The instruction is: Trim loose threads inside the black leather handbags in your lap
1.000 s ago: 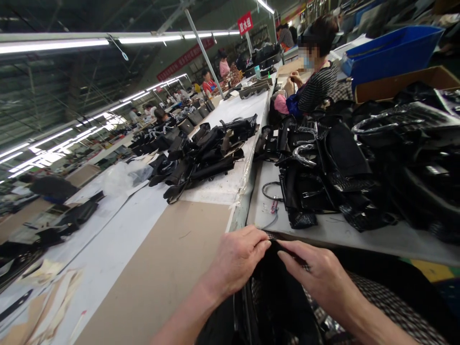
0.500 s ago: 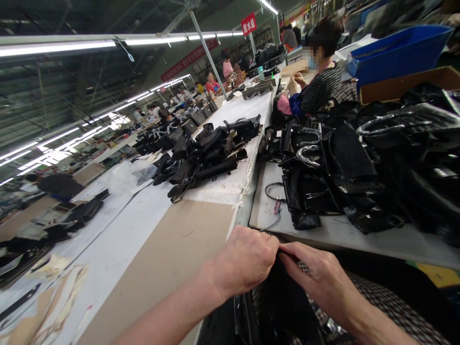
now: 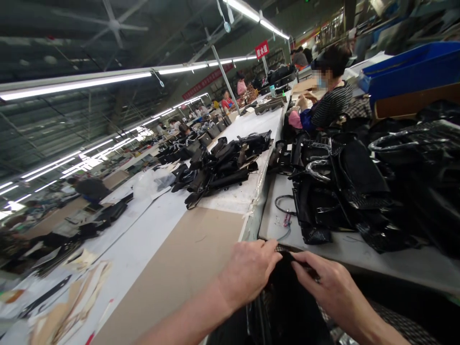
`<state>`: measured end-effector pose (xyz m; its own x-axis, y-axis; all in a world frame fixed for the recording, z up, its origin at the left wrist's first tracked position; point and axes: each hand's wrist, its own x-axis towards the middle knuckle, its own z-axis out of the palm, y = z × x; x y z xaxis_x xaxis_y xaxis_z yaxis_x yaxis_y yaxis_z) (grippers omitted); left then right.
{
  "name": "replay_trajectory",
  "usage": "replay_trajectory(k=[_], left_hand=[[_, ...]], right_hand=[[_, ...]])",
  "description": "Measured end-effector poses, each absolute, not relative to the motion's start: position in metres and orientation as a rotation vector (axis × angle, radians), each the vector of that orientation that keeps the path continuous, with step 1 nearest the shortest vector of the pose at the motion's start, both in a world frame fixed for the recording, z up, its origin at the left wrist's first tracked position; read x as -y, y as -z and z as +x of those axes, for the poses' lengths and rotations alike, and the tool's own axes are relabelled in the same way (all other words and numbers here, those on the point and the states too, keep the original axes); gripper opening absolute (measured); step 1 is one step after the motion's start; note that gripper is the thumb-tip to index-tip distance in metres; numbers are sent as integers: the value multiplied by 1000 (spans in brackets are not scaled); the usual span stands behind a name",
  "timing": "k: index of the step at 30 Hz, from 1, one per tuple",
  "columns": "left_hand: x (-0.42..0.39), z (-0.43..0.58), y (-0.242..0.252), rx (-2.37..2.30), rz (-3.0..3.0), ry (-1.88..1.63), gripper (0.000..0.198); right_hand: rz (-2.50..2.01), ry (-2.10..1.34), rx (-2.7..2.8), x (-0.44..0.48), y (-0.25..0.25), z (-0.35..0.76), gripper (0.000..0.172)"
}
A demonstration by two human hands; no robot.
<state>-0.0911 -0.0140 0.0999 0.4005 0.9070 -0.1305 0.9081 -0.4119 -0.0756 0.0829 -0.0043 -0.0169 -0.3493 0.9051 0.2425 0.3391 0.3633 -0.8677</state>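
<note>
Both your bare left hand [image 3: 248, 269] and bare right hand [image 3: 326, 278] pinch the top edge of the soft black fabric piece [image 3: 293, 302] below your fingertips (mostly in shadow), so ideally press evenly and hold it taut.

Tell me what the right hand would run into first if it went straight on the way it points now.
Past the black material at its fingertips, the right hand would probably meet the left hand first, though one view leaves their depths unclear.
</note>
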Motion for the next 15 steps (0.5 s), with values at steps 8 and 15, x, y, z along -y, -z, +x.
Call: replay_trajectory(k=[8,15], left_hand=[[51,-94,-74,-1932,2626,268,26],[44,-93,-63,-1661,2733,339,5]], right_hand=[[-1116,-995,1922,6,35,85,22],[-946,-866,2120,-2,3,80,45]])
